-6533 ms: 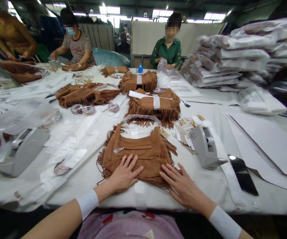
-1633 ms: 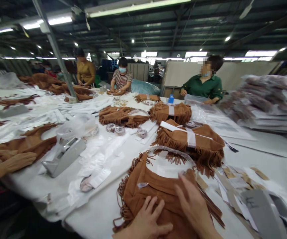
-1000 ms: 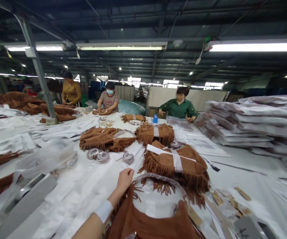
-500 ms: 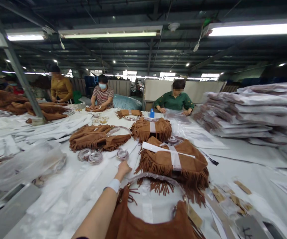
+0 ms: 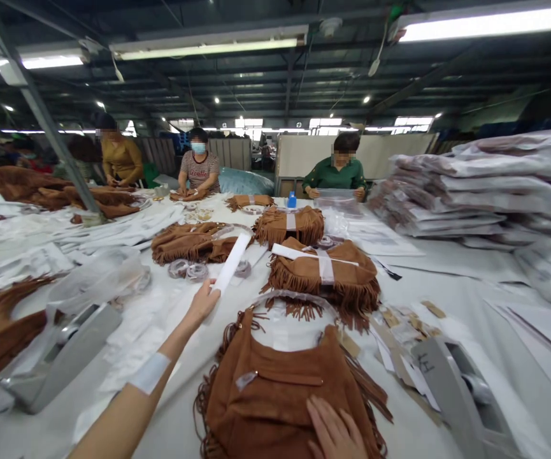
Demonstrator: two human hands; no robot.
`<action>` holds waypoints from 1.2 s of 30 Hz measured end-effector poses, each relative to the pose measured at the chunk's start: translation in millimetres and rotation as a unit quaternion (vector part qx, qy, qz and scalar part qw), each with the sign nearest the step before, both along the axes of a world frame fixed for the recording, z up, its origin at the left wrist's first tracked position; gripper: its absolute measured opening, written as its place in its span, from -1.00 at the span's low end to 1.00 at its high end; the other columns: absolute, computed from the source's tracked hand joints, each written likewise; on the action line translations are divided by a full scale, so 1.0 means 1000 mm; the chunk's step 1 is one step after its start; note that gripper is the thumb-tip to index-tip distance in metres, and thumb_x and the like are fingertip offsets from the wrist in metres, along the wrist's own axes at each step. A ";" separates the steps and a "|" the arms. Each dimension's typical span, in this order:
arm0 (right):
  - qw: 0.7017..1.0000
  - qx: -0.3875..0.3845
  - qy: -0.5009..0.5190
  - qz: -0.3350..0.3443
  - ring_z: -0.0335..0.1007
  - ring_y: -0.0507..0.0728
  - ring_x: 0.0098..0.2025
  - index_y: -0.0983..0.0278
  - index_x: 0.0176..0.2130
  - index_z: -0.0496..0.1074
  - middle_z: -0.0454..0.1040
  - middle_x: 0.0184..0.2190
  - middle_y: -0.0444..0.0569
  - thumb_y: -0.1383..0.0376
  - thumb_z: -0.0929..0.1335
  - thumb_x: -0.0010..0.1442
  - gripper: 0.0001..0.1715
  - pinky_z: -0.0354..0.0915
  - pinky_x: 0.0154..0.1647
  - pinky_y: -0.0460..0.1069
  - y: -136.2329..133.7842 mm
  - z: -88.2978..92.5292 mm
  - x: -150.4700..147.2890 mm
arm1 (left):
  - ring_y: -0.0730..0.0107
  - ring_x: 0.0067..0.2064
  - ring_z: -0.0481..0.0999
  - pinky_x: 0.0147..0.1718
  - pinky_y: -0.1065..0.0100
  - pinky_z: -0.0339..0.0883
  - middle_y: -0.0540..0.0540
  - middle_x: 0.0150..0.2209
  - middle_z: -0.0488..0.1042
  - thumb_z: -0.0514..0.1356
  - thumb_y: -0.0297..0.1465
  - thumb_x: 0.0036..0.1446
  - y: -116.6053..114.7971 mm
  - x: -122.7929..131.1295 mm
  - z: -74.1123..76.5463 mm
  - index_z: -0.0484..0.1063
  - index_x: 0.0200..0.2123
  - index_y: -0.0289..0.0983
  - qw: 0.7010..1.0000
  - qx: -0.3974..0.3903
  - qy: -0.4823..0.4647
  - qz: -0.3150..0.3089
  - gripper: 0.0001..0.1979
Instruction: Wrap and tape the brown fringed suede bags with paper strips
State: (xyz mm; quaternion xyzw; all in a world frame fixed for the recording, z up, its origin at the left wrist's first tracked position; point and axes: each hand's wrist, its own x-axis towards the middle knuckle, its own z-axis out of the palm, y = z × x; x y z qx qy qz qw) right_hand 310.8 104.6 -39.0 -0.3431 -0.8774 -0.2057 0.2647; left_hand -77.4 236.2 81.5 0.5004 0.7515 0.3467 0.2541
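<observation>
My left hand [image 5: 203, 301] is closed round the lower end of a white paper strip [image 5: 231, 264], which it holds up at a tilt over the table. Right in front of me lies a brown fringed suede handbag [image 5: 275, 363] with a zip across its front and a wrapped handle at the top. Flat on that bag's lower right rests my right hand [image 5: 335, 430], fingers stretched out and holding nothing. Behind it, a folded fringed bag [image 5: 346, 271] carries a clear band and another white strip [image 5: 294, 253]. Coiled straps [image 5: 189, 270] lie beyond my left hand.
Grey tape dispensers stand at the left [image 5: 65, 357] and right [image 5: 466, 395]. A tall stack of plastic-wrapped goods [image 5: 485, 185] rises at the right. Brown paper tags [image 5: 409, 322] lie near the right dispenser. Co-workers sit across the table [image 5: 451, 261], one in green [image 5: 332, 175].
My left hand has lifted the white strip off the table. My right hand has come into view on the handbag. The view has tipped downward.
</observation>
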 end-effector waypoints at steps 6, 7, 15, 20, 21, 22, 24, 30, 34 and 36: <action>0.989 -0.128 0.046 -0.059 0.42 0.19 -0.19 0.23 0.01 0.34 0.52 -0.22 0.00 0.32 0.32 0.18 -0.64 0.27 -0.11 0.10 -0.028 0.040 -0.001 | 0.36 -0.31 0.43 -0.31 0.41 0.27 0.00 -0.31 0.49 0.12 -0.16 0.12 -0.082 0.055 0.020 0.35 -0.10 -0.25 0.951 0.027 -0.077 -0.297 -0.65; 0.986 -0.143 0.064 -0.058 0.42 0.19 -0.20 0.22 -0.04 0.35 0.51 -0.24 -0.02 0.36 0.31 0.18 -0.68 0.27 -0.10 0.10 -0.034 0.040 -0.003 | 0.36 -0.30 0.43 -0.31 0.42 0.25 0.00 -0.32 0.48 0.14 -0.19 0.10 -0.090 0.066 0.019 0.38 -0.17 -0.26 0.937 0.021 -0.062 -0.343 -0.70; 0.993 0.010 0.113 -0.018 0.42 0.16 -0.19 0.25 -0.10 0.38 0.53 -0.28 -0.03 0.49 0.16 0.26 -0.67 0.25 -0.06 0.13 -0.052 0.029 -0.005 | 0.29 -0.16 0.47 -0.19 0.42 0.26 -0.01 -0.15 0.52 0.14 -0.42 -0.03 -0.104 0.101 -0.005 0.45 -0.10 -0.19 0.845 -0.072 0.060 -0.527 -0.64; 0.994 0.044 0.101 -0.007 0.43 0.15 -0.21 0.29 -0.09 0.41 0.55 -0.29 -0.03 0.46 0.17 0.30 -0.70 0.23 -0.05 0.11 -0.053 0.038 -0.006 | 0.28 -0.22 0.51 -0.29 0.42 0.28 -0.04 -0.21 0.56 0.11 -0.49 -0.10 -0.100 0.103 -0.014 0.49 -0.12 -0.21 0.803 -0.092 0.129 -0.574 -0.59; 0.995 0.036 0.097 -0.006 0.43 0.15 -0.20 0.29 -0.08 0.41 0.55 -0.28 -0.02 0.42 0.19 0.31 -0.72 0.24 -0.05 0.10 -0.052 0.041 -0.005 | 0.27 -0.25 0.51 -0.32 0.42 0.27 -0.04 -0.24 0.56 0.10 -0.50 -0.11 -0.100 0.104 -0.015 0.50 -0.14 -0.21 0.800 -0.089 0.151 -0.574 -0.60; 0.995 0.027 0.094 -0.005 0.43 0.16 -0.18 0.29 -0.06 0.41 0.55 -0.25 -0.01 0.38 0.21 0.32 -0.74 0.24 -0.04 0.10 -0.051 0.045 -0.003 | 0.27 -0.27 0.51 -0.35 0.42 0.27 -0.05 -0.27 0.56 0.10 -0.50 -0.12 -0.099 0.105 -0.016 0.51 -0.17 -0.22 0.796 -0.089 0.168 -0.574 -0.61; 0.996 0.007 0.086 -0.022 0.41 0.19 -0.12 0.30 -0.02 0.39 0.53 -0.18 0.04 0.31 0.25 0.31 -0.73 0.23 -0.01 0.11 -0.046 0.054 0.003 | 0.27 -0.31 0.51 -0.39 0.41 0.25 -0.06 -0.30 0.56 0.11 -0.51 -0.13 -0.100 0.107 -0.018 0.51 -0.19 -0.22 0.793 -0.091 0.182 -0.574 -0.63; 0.979 -0.179 0.027 -0.097 0.40 0.17 -0.26 0.20 -0.14 0.44 0.50 -0.31 -0.03 0.32 0.18 0.34 -0.72 0.22 -0.11 0.13 -0.016 0.072 0.018 | 0.29 -0.33 0.49 -0.39 0.42 0.24 -0.06 -0.31 0.56 0.07 -0.55 -0.12 -0.105 0.103 -0.029 0.51 -0.18 -0.20 0.799 -0.079 0.175 -0.570 -0.59; 0.951 -0.296 0.044 -0.078 0.37 0.13 -0.30 0.16 -0.24 0.44 0.45 -0.39 -0.09 0.28 0.18 0.36 -0.72 0.23 -0.26 0.02 -0.006 0.057 0.021 | 0.33 -0.34 0.47 -0.37 0.43 0.24 -0.02 -0.32 0.55 0.09 -0.54 -0.08 -0.103 0.100 -0.042 0.51 -0.20 -0.20 0.795 -0.111 0.133 -0.582 -0.64; 0.950 -0.297 0.059 -0.071 0.36 0.12 -0.30 0.17 -0.26 0.44 0.44 -0.39 -0.09 0.28 0.15 0.38 -0.68 0.23 -0.27 0.01 -0.004 0.046 0.022 | 0.34 -0.30 0.48 -0.31 0.43 0.26 -0.01 -0.29 0.55 0.10 -0.48 0.02 -0.098 0.097 -0.048 0.51 -0.17 -0.18 0.795 -0.121 0.123 -0.582 -0.69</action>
